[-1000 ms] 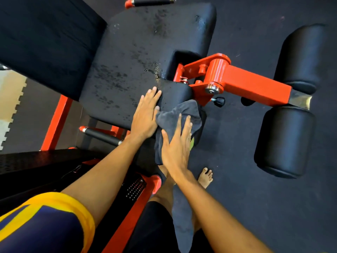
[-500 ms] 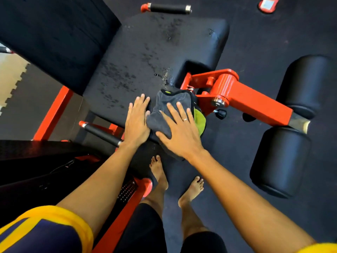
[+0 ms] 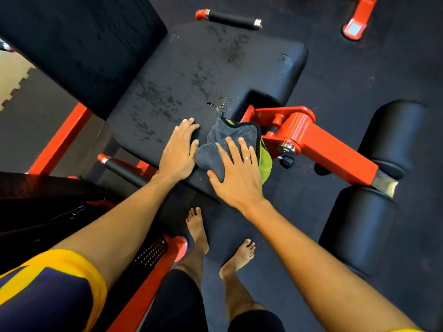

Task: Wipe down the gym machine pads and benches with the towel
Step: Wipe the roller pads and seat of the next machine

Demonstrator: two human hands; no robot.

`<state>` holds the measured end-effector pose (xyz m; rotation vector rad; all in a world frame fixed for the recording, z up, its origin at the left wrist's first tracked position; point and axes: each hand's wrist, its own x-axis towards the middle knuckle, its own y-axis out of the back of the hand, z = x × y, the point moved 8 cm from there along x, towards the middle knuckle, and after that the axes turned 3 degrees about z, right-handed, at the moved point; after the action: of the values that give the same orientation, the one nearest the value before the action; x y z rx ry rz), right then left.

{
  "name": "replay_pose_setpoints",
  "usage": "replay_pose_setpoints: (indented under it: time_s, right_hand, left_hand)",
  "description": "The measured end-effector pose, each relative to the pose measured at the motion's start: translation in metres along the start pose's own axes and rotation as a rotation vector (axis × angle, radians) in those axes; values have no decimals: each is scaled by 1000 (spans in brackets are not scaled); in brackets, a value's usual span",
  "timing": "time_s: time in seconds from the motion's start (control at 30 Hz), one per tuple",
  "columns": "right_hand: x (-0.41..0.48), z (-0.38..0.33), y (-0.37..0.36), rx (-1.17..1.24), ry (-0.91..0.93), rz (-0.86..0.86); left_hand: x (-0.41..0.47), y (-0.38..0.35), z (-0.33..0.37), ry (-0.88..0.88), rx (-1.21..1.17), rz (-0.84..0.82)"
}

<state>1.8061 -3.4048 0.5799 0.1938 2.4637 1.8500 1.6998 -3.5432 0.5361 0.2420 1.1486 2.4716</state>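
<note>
**Towel (image 3: 215,146) moved up onto seat pad (image 3: 191,75)**

One second ago the towel hung over the front edge. It now lies bunched on the near corner of the seat pad, just beside the orange lever arm (image 3: 330,149). The right hand (image 3: 236,174) presses down on it with fingers straight and spread, gripping nothing. The left hand (image 3: 178,152) remains flat on the pad beside the towel, fingers extended and holding nothing. Damp streaks mark the pad surface.

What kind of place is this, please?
Most likely a gym: a red-framed exercise machine with a black seat pad, two black roller pads, and dark rubber flooring.
</note>
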Motion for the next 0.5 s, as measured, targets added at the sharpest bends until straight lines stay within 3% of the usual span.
replay_pose_setpoints:
  time_s: [0.1,0.3,0.4,0.5]
  right_hand:
    - [30,20,1,-83,36,-24]
    - [78,37,-9,-83,-280,-138]
    - [41,9,-8,-67,-181,1]
    - [-3,-18,-9,0,33,37]
  left_hand:
    - [1,0,0,0,10,9]
    - [3,1,4,-40,53,-2]
    - [-2,4,4,-17,67,25]
    - [-8,5,-2,-15,61,19]
